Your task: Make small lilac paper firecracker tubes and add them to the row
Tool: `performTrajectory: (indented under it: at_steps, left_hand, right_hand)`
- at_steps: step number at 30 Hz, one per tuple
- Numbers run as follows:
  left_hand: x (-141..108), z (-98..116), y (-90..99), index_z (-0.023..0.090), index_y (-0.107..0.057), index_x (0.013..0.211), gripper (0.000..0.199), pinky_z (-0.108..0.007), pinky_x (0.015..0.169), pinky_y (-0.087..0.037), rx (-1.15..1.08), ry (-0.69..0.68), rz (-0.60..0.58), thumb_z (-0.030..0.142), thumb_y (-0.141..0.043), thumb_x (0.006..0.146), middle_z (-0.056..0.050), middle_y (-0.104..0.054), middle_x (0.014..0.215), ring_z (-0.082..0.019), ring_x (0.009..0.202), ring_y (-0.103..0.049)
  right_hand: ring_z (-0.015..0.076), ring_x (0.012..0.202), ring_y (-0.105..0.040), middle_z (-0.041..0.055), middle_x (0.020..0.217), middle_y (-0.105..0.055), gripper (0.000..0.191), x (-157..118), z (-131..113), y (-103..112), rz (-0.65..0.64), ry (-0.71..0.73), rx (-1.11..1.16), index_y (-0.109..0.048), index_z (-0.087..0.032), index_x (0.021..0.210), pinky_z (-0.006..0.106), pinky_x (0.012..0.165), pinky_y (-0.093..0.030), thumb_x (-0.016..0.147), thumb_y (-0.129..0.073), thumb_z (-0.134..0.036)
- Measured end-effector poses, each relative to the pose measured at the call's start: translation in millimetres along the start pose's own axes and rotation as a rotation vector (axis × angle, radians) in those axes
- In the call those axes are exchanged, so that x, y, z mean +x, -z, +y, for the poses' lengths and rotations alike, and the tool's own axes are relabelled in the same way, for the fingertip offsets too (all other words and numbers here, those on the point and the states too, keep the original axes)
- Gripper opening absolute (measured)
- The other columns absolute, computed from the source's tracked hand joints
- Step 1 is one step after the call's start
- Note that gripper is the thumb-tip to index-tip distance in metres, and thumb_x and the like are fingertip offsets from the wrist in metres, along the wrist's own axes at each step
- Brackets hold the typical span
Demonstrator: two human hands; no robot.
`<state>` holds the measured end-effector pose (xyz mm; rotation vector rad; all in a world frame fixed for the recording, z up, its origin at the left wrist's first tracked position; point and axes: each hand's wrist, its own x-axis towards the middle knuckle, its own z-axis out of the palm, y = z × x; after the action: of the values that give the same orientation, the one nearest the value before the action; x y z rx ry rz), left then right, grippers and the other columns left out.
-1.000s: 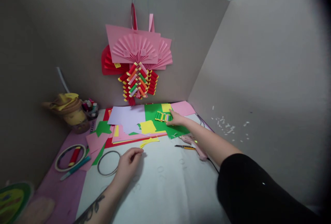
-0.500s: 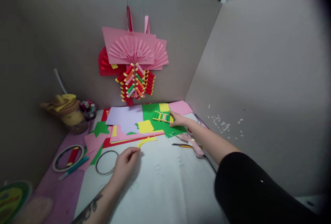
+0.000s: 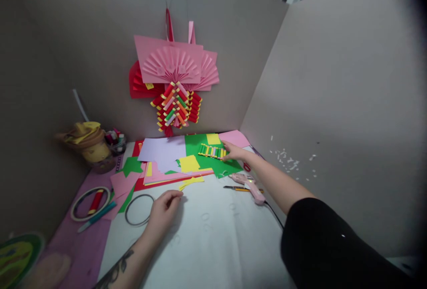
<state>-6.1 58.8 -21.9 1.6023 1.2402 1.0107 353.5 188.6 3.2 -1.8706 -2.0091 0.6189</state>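
My right hand [image 3: 233, 151] reaches to the back of the table, fingers apart at the right end of a row of small green and yellow paper rolls [image 3: 212, 151] on green paper [image 3: 230, 167]. My left hand [image 3: 166, 207] rests on the white table cover with its fingers curled together; whatever may be between the fingertips is too small to make out. Just beyond it lie thin yellow paper strips [image 3: 191, 182]. A tape ring [image 3: 126, 211] is beside my left wrist. Near my right forearm are a pink glue gun [image 3: 254, 191] and a craft knife [image 3: 235, 188].
Pink fan decorations [image 3: 170, 62] with paper firecrackers hang on the back wall. Coloured papers [image 3: 162, 149] cover the table's back. At the left are a larger tape roll [image 3: 74, 209], a teal pen [image 3: 96, 217] and a pot [image 3: 96, 151]. Red scissor handles [image 3: 247, 167] show at the right.
The view has shifted slightly. My right hand's fingers have drawn a little away from the end of the rolls. My left hand stays in the same pose.
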Motion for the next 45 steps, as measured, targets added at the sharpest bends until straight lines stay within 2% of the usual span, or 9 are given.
performTrajectory:
  at_steps: [4,11,18,27,31,34,38,42,45]
  left_hand:
    - [0,-1,-0.3,0.017,-0.068,0.083,0.023,-0.032,0.080,-0.048,0.007,-0.009,0.006,0.034,-0.054,0.075,-0.008,-0.071,0.089,-0.021,0.084,-0.064]
    - [-3,6,-0.5,0.016,-0.069,0.084,0.027,-0.032,0.075,-0.049,0.023,-0.002,0.045,0.037,-0.056,0.072,-0.007,-0.071,0.085,-0.021,0.079,-0.064]
    - [-6,4,-1.1,0.016,-0.068,0.084,0.027,-0.032,0.072,-0.049,0.052,-0.019,0.071,0.035,-0.053,0.073,-0.007,-0.071,0.084,-0.020,0.076,-0.064]
    - [-4,-2,0.8,0.015,-0.068,0.086,0.027,-0.032,0.074,-0.049,0.022,0.005,0.053,0.035,-0.055,0.074,-0.008,-0.070,0.087,-0.022,0.081,-0.064]
    - [-2,-5,0.5,0.015,-0.068,0.087,0.027,-0.032,0.074,-0.049,0.033,0.004,0.026,0.035,-0.055,0.074,-0.008,-0.070,0.087,-0.022,0.081,-0.064]
    - [-2,-2,0.2,0.017,-0.068,0.086,0.025,-0.032,0.076,-0.048,0.059,-0.005,0.027,0.034,-0.055,0.074,-0.007,-0.070,0.088,-0.021,0.082,-0.063]
    - [-3,3,-0.2,0.016,-0.068,0.087,0.026,-0.031,0.074,-0.048,0.065,0.020,0.029,0.034,-0.055,0.074,-0.007,-0.070,0.087,-0.020,0.080,-0.063]
    - [-4,7,-1.1,0.016,-0.068,0.086,0.027,-0.030,0.070,-0.048,0.046,0.049,0.036,0.036,-0.056,0.072,-0.007,-0.070,0.083,-0.020,0.076,-0.063]
    - [-4,9,-1.2,0.016,-0.068,0.084,0.028,-0.029,0.069,-0.048,0.039,0.058,0.054,0.036,-0.056,0.070,-0.006,-0.070,0.082,-0.020,0.075,-0.063]
  right_hand:
    - [0.0226,0.132,-0.035,0.0127,0.146,-0.032,0.078,-17,5,25,0.111,-0.042,-0.028,-0.027,-0.014,0.141,0.034,0.107,-0.031,0.071,-0.059,-0.019]
    - [0.0237,0.125,-0.044,0.0155,0.135,-0.047,0.057,-62,12,48,0.187,-0.106,-0.156,-0.046,-0.008,0.129,0.034,0.105,-0.032,0.073,-0.054,-0.014]
    - [0.0196,0.101,-0.060,0.0074,0.108,-0.068,0.034,-72,11,23,0.028,-0.105,-0.290,-0.070,-0.016,0.099,0.024,0.090,-0.042,0.073,-0.049,-0.009]
    - [0.0226,0.094,-0.061,0.0121,0.109,-0.066,0.044,-34,-6,-3,-0.037,-0.070,-0.437,-0.067,-0.017,0.110,0.025,0.082,-0.042,0.070,-0.051,-0.009]
    - [0.0214,0.095,-0.059,0.0098,0.109,-0.066,0.044,-37,-9,-6,-0.045,-0.037,-0.439,-0.065,-0.021,0.112,0.024,0.081,-0.040,0.071,-0.052,-0.011]
    - [0.0219,0.095,-0.058,0.0122,0.107,-0.065,0.039,-46,-15,-2,-0.033,-0.015,-0.434,-0.066,-0.016,0.109,0.025,0.082,-0.039,0.074,-0.050,-0.012]
    - [0.0193,0.095,-0.056,0.0076,0.104,-0.065,0.031,-59,-33,2,-0.079,0.113,-0.398,-0.068,-0.019,0.102,0.022,0.082,-0.038,0.075,-0.052,-0.017]
    - [0.0205,0.093,-0.055,0.0074,0.099,-0.065,0.029,-62,-53,-5,-0.191,0.292,-0.457,-0.069,-0.018,0.091,0.023,0.078,-0.038,0.067,-0.056,-0.011]
    - [0.0204,0.085,-0.055,0.0092,0.089,-0.065,0.019,-56,-62,-12,-0.246,0.288,-0.500,-0.068,-0.015,0.076,0.024,0.073,-0.037,0.064,-0.057,-0.008]
